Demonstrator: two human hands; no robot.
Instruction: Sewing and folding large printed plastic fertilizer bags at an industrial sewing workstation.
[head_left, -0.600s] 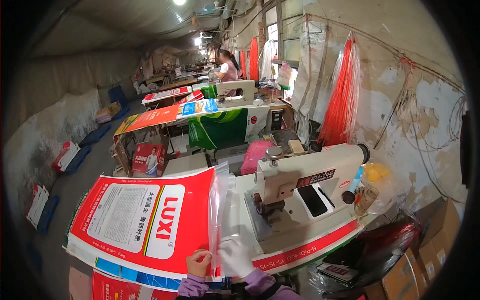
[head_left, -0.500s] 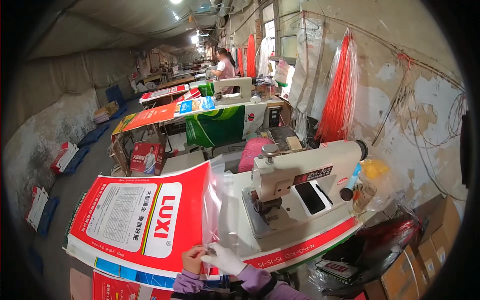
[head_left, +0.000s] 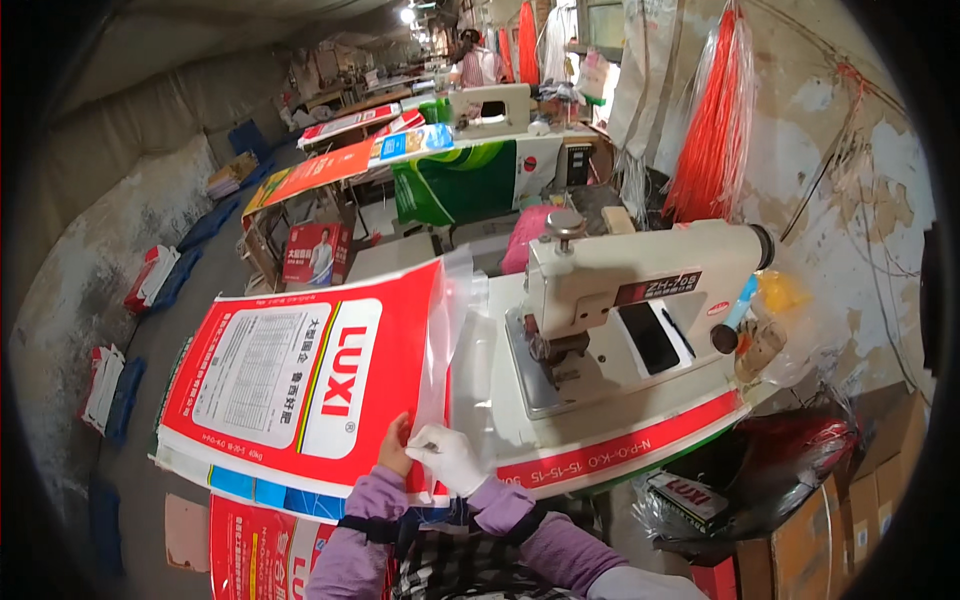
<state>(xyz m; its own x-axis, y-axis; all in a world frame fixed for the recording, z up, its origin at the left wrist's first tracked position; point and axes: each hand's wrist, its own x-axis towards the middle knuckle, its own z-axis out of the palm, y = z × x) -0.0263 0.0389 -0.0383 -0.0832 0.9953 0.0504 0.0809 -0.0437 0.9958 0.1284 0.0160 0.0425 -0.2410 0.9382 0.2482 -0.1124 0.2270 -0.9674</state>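
A red and white woven sack [head_left: 268, 385] lies flat on top of a stack of sacks, left of a sewing machine [head_left: 640, 275]. Clear plastic liner [head_left: 452, 300] sticks out along the sack's right edge. At the near end of that edge my two hands are close together. My bare left hand [head_left: 396, 446] has its fingers drawn together at the sack's red border; what they grip is hidden. My right hand [head_left: 452, 460], in a white glove, pinches at the liner beside the left fingertips. The exact grip is hard to see.
A dark phone [head_left: 648, 338] and a pen [head_left: 678, 333] lie on the machine bed. Cardboard boxes [head_left: 810, 535] and a dark plastic bundle [head_left: 760, 470] are at the lower right. Red strands [head_left: 710, 130] hang on the wall. Farther off, a person [head_left: 474, 65] is near another sewing machine [head_left: 490, 108].
The view has tilted down, so the machine and sack appear higher and more of my forearms shows. My right glove has turned more upright, still beside the left hand.
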